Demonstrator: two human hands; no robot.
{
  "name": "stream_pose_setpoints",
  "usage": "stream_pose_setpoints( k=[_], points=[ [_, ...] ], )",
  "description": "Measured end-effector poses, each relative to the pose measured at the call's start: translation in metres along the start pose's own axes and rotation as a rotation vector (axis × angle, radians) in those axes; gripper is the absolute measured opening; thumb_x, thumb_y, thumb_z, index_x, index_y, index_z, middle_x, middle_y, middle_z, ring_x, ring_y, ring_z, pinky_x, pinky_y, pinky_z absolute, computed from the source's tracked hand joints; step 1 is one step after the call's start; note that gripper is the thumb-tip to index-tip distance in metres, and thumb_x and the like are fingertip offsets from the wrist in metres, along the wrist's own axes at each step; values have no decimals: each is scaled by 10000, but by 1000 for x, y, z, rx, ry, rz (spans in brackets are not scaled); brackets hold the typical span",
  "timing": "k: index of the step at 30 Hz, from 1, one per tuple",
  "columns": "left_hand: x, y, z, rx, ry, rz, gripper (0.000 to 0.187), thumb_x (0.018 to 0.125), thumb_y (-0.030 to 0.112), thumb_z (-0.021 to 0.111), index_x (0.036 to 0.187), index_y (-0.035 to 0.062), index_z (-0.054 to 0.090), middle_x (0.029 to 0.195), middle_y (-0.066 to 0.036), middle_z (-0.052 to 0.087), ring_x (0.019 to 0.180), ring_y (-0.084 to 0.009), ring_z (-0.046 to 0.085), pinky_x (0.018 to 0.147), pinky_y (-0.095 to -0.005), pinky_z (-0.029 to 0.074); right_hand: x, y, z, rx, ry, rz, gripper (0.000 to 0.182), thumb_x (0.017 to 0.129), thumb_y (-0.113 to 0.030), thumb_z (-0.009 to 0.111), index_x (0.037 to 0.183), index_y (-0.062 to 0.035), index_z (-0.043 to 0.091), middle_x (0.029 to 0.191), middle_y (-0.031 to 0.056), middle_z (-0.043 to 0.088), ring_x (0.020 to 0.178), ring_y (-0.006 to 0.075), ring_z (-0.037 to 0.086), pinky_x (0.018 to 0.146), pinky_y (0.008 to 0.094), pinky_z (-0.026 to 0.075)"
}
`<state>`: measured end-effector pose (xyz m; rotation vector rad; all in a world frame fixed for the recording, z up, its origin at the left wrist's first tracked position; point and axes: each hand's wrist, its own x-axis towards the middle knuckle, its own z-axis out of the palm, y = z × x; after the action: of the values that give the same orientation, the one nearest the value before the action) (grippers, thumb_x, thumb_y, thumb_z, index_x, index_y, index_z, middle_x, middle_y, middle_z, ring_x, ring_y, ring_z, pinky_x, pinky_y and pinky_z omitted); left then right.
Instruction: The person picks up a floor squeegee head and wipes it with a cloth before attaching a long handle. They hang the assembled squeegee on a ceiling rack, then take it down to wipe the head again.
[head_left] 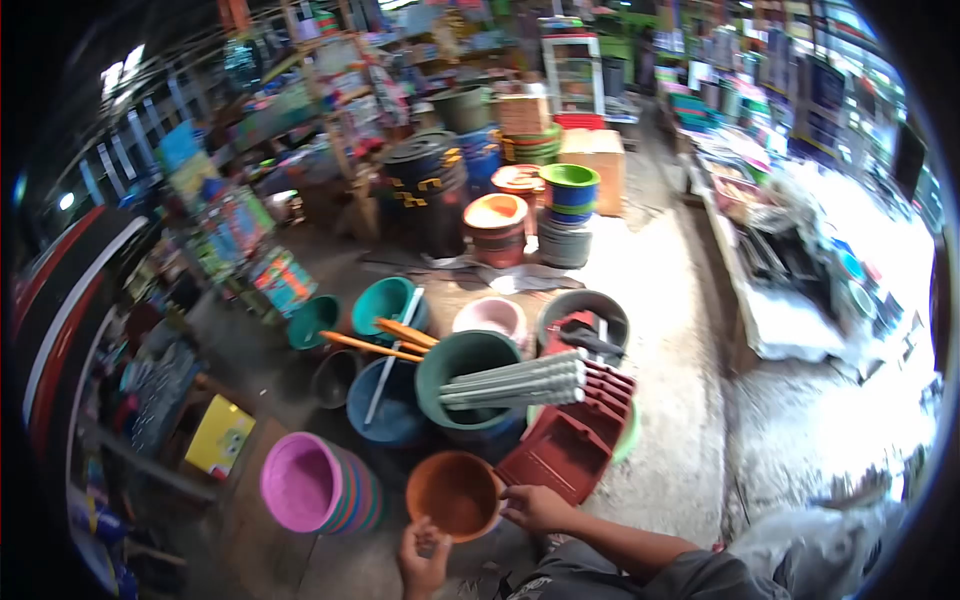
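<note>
An orange-brown plastic bucket (452,490) is just in front of me, its round mouth tilted up toward me. My left hand (425,556) is at the bucket's near left rim, fingers curled against it. On the right edge, my right hand (537,508) pinches the rim between thumb and fingers. Left of the bucket lies a stack of nested buckets, a pink one (300,483) outermost. Dark red dustpans (563,450) sit just beyond my right hand. A large green bucket (455,350) behind holds a bundle of pale grey rods (515,383).
Blue (385,425) and teal buckets (385,300) stand farther left, with orange-handled sticks (385,345) across them. A pink basin (490,315) and stacked pots (495,225) are behind. Goods crowd a ledge (745,310) on the right. A yellow box (220,437) lies left.
</note>
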<state>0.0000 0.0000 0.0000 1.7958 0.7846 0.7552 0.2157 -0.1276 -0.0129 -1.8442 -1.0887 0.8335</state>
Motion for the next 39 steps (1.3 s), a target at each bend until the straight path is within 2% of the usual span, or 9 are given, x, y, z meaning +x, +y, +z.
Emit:
stream_pose_setpoints(
  k=[2, 3, 4, 10, 21, 24, 29, 35, 39],
  points=[
    [-9, -17, -8, -94, -92, -101, 422, 751, 120, 716, 1130, 36, 551, 881, -42, 602, 749, -80, 550, 718, -226, 469, -18, 10, 4, -66, 31, 110, 359, 805, -313, 644, 1091, -98, 620, 918, 128, 675, 838, 253, 661, 759, 365, 509],
    [-76, -32, 66, -162, -176, -260, 388, 744, 113, 720, 1091, 35, 565, 873, -34, 602, 739, -79, 552, 708, -225, 467, -95, 60, -30, -180, 53, 218, 356, 806, -307, 645, 1083, -86, 620, 893, 131, 676, 827, 255, 662, 750, 361, 510],
    [-88, -36, 75, -118, -248, -393, 354, 737, 107, 724, 1053, 34, 580, 864, -25, 602, 729, -78, 554, 698, -224, 465, -109, 70, -32, -199, 70, 266, 353, 807, -301, 646, 1076, -74, 621, 868, 133, 677, 816, 257, 662, 740, 357, 512],
    [-112, -67, 121, -197, -440, -480, 327, 738, 109, 727, 1025, 22, 596, 864, -51, 598, 745, -90, 554, 687, -258, 480, -155, 68, -38, 14, 201, 433, 320, 825, -244, 658, 1052, -21, 619, 813, 132, 671, 746, 196, 648, 701, 310, 510],
    [-44, -31, 272, -207, -719, -264, 321, 772, 161, 710, 1028, 8, 591, 883, -55, 625, 773, -111, 579, 697, -268, 484, -200, 162, -127, 214, 561, 462, 360, 805, -289, 677, 1026, -9, 633, 850, 141, 677, 763, 208, 656, 702, 307, 502],
    [-31, -27, 331, -84, -779, -324, 298, 777, 145, 718, 1024, 28, 600, 819, -4, 601, 755, -87, 555, 690, -246, 466, -238, 208, -160, 318, 638, 510, 315, 813, -227, 678, 1010, 13, 635, 829, 122, 673, 744, 169, 641, 683, 283, 499],
    [-8, 0, 446, -21, -746, -220, 335, 767, 183, 708, 1030, 1, 608, 843, -45, 630, 743, -104, 578, 688, -263, 478, -285, 286, -235, 334, 738, 677, 267, 809, -174, 685, 980, 27, 640, 753, 90, 662, 653, 120, 610, 607, 263, 490],
    [50, 63, 537, -14, -788, -195, 323, 778, 197, 699, 1016, 5, 595, 782, -16, 598, 695, -76, 539, 662, -232, 463, -265, 296, -358, 263, 720, 679, 273, 814, -162, 677, 1002, 29, 624, 774, 75, 653, 676, 117, 599, 618, 251, 478],
    [81, 46, 568, -81, -678, -291, 304, 778, 203, 702, 991, 11, 602, 785, -14, 601, 701, -79, 543, 659, -231, 461, -214, 302, -406, 281, 688, 608, 255, 814, -140, 671, 1005, 22, 623, 780, 74, 651, 691, 123, 602, 631, 253, 481]
  ],
)
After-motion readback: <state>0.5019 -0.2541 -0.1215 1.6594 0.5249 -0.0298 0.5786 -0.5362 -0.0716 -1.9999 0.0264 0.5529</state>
